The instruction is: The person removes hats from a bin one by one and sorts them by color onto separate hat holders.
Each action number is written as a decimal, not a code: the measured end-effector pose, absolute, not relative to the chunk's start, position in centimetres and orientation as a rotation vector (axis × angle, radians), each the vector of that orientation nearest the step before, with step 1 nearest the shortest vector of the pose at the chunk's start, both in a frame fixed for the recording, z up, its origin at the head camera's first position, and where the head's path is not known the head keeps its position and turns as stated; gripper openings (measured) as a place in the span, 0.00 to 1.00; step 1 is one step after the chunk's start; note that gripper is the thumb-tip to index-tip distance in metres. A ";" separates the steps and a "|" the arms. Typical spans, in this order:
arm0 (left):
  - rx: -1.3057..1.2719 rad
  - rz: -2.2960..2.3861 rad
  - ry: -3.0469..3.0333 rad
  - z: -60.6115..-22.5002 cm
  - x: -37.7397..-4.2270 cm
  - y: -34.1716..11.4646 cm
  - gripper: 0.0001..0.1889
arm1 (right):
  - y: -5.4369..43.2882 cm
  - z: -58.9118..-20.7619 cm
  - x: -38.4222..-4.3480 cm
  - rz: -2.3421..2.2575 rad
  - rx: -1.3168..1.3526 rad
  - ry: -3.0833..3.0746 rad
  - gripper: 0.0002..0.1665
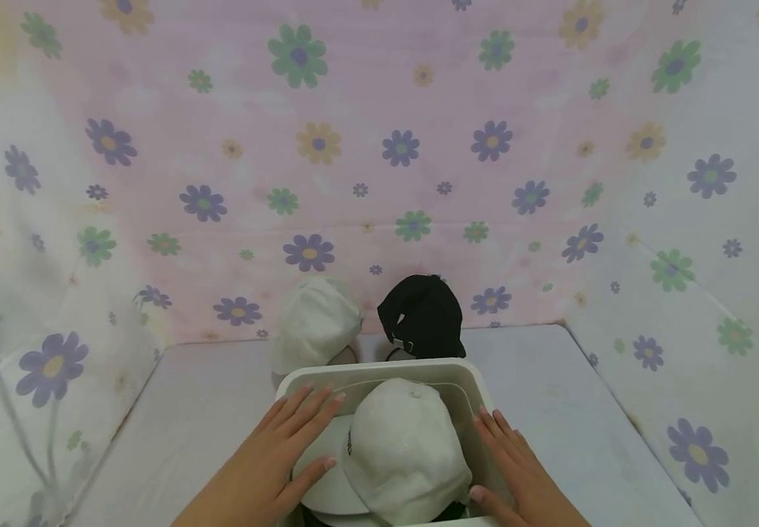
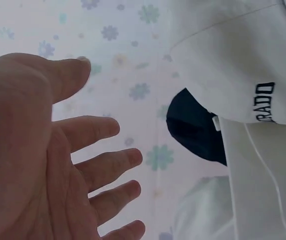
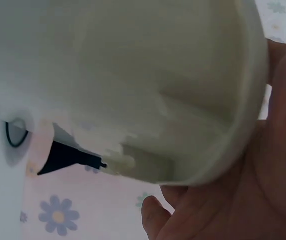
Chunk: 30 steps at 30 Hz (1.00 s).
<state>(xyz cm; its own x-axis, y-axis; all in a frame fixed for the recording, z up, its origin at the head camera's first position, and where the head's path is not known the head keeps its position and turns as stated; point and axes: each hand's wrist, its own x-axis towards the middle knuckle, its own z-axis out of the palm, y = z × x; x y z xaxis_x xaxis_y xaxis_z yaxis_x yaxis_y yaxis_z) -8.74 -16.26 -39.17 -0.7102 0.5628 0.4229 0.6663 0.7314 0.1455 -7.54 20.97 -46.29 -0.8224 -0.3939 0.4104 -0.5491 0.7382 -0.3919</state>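
The cap (image 1: pixel 405 446) sits crown up in the bin (image 1: pixel 386 364), between my two hands. Its long axis runs crosswise: the brim (image 1: pixel 339 490) points toward my left hand (image 1: pixel 274 457), and the crown bulges toward my right hand (image 1: pixel 524 472), whose thumb looks the nearer, just beside it. My left fingers are spread, holding nothing; my right fingers lie fairly straight along the bin's right wall, thumb apart. The right wrist view is blurred, so I cannot tell whether they touch the rim. The bin's walls hem the cap in; open room lies above it. Beyond the far rim stand a white cap (image 1: pixel 320 322) and a black cap (image 1: pixel 425 318); bare table (image 1: pixel 188 410) stretches on both sides.
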 end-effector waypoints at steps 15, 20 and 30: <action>-1.131 -0.610 -2.479 -35.7 -12.6 -12.3 0.31 | 20.6 -47.5 -7.4 0.539 0.737 -2.568 0.60; -1.139 -0.519 -2.570 -36.4 -13.8 -10.9 0.32 | 20.4 -47.4 -7.4 0.504 0.714 -2.579 0.62; -1.211 -0.496 -2.775 -38.3 -15.9 -8.5 0.31 | 20.1 -46.9 -7.1 0.501 0.614 -2.650 0.63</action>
<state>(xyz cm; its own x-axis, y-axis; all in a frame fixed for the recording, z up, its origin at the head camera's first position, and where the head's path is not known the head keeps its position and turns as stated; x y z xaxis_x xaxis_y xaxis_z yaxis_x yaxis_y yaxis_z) -15.90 -8.53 -38.27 -0.6859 0.7014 0.1939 0.7251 0.6364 0.2632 -7.10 20.09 -46.90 -0.8351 -0.3440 0.4292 -0.4770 0.8415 -0.2537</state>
